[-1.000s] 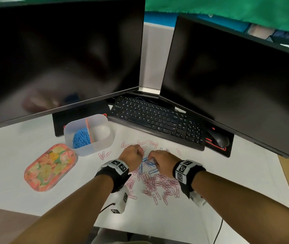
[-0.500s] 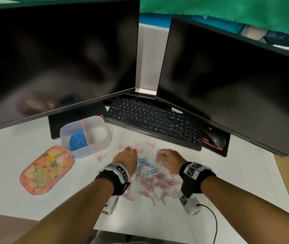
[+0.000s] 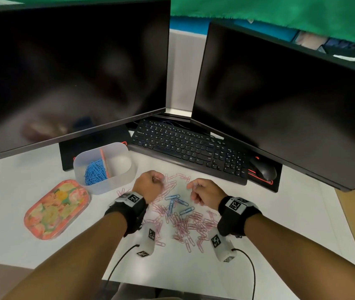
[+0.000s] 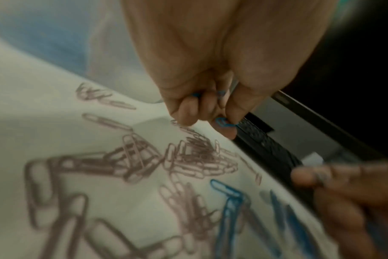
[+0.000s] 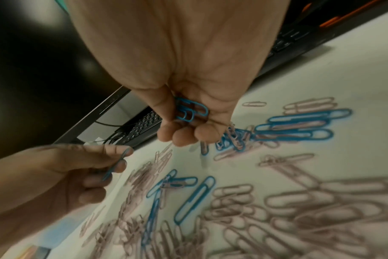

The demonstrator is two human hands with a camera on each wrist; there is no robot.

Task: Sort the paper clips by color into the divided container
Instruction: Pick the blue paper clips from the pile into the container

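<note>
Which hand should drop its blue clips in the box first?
Probably the left hand: it holds blue clips and is nearer the container, whose left compartment holds blue ones. The right hand is farther.

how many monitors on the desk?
2: a black flat-panel monitor at rear left above the divided container, and a second black monitor at rear right over the mouse.

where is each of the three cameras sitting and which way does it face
Head: worn on the head, looking forward and down at the desk; shows both forearms, the left hand, the right hand and the divided container.
Left wrist: looks along the left hand at pink paper clips.
Right wrist: looks along the right hand, which holds blue paper clips; the left hand shows too.
Shared: all three see the loose blue paper clips on the desk.
</note>
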